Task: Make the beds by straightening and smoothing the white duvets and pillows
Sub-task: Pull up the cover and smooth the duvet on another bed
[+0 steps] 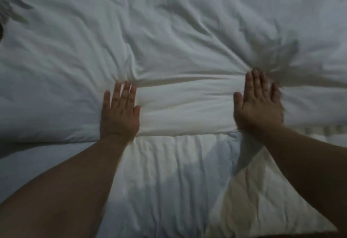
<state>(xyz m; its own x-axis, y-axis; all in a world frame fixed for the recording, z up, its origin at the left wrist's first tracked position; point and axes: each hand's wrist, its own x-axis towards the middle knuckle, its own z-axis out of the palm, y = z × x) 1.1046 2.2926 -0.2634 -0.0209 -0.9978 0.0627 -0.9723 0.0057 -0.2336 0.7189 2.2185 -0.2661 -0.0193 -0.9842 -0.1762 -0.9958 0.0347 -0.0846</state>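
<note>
duvet (169,37): soft, light, bunching under my palms
left hand (120,115), right hand (258,110): pressing flat, fingers spread, gripping nothing
hold: taking the edge

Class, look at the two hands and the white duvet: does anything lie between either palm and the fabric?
Nothing visible does. The left hand and the right hand both lie flat, palms down, directly on the white duvet.

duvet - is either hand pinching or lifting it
No, the left hand and right hand lie flat, palms down, fingers straight, on the white duvet.
</note>
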